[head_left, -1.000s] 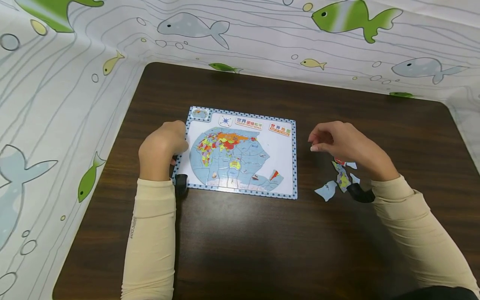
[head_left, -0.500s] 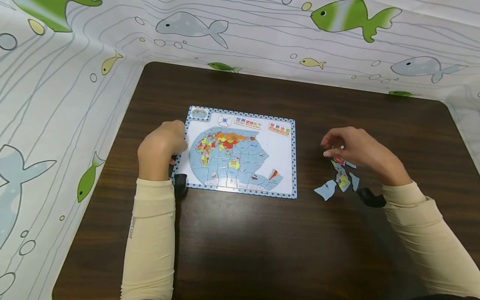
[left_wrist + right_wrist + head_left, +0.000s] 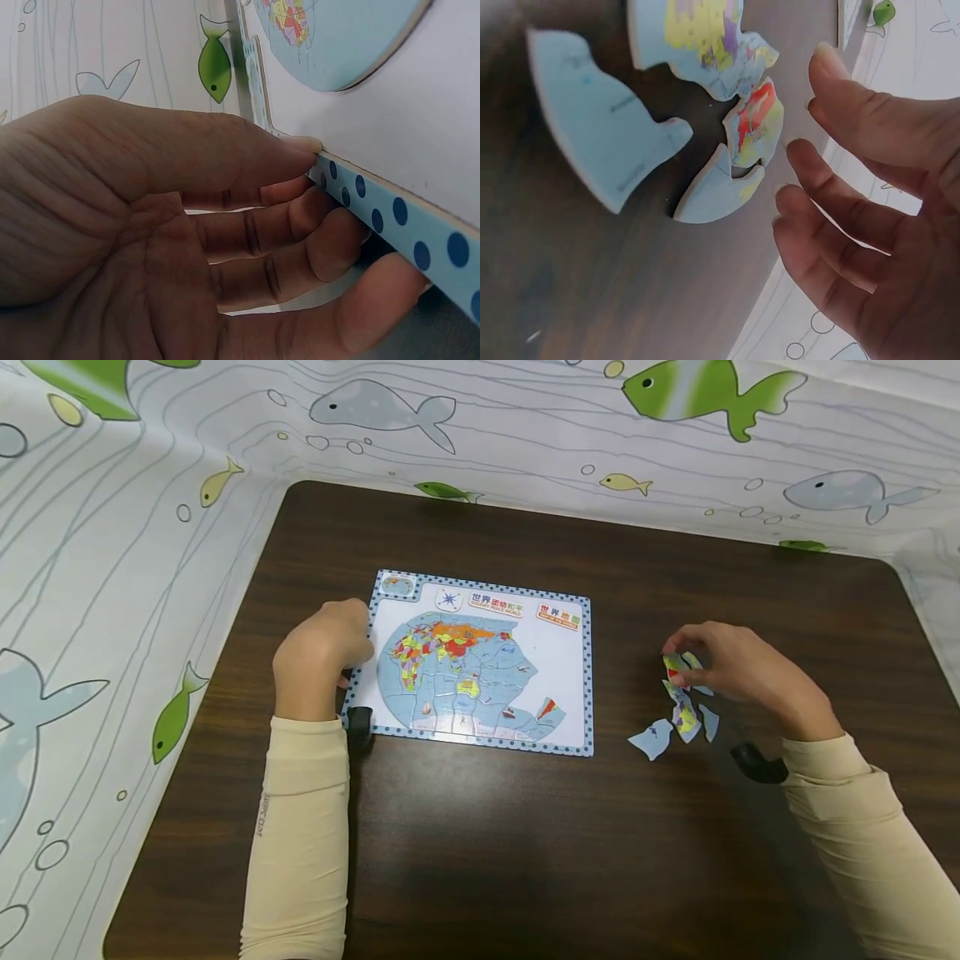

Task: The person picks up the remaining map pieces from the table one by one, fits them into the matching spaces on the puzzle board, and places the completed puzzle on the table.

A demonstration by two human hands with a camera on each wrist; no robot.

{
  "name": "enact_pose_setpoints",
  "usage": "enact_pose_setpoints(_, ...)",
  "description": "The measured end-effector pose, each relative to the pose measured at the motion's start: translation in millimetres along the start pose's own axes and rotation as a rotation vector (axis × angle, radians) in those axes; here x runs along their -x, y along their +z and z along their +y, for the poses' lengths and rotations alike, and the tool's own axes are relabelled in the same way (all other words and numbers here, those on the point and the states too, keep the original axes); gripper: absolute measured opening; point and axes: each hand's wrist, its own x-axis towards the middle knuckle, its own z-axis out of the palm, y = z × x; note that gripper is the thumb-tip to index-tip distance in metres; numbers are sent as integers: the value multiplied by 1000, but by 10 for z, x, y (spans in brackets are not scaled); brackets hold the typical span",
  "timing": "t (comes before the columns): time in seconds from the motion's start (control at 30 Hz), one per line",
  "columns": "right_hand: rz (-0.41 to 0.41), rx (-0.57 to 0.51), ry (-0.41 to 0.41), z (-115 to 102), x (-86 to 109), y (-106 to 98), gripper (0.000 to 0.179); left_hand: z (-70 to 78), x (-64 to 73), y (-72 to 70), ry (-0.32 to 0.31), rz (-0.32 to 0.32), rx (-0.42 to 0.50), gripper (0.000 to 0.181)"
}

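Observation:
A world-map jigsaw board (image 3: 566, 685) with a blue dotted border lies flat on the table, its map partly filled with pieces. My left hand (image 3: 318, 647) grips its left edge; in the left wrist view the thumb (image 3: 247, 150) lies along the rim and the fingers curl under it. To the right of the board lie loose puzzle pieces: a blue one (image 3: 652, 739), a yellow and purple one (image 3: 686, 720) and a red and yellow one (image 3: 756, 127). My right hand (image 3: 742, 672) hovers at these pieces, thumb and fingers apart, with nothing visible between them.
The dark wooden table (image 3: 480, 843) carries the board and pieces. A white cloth (image 3: 525, 427) printed with fish stands along its back and left sides. Black wrist-camera mounts (image 3: 757, 764) stick out below both wrists.
My right hand has moved right and slightly toward me, from beside the board to the loose pieces, its fingertips now over the farthest ones. My left hand has stayed at the board's edge.

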Motion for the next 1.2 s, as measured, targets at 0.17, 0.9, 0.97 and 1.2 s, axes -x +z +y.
enact_pose_setpoints(0.17,12,12,-3,35,76,22,45,-8,11,-7,6,9,7,37)
enact_pose_setpoints(0.9,100,-7,-57,245,-18,107,51,-11,14,14,6,17,12,36)
enact_pose_setpoints(0.97,97,-25,-41,239,-12,103,52,-10,12,12,8,18,9,37)
enact_pose_setpoints(1.2,158,-103,-4,205,7,96,42,5,8,6,6,14,2,38)
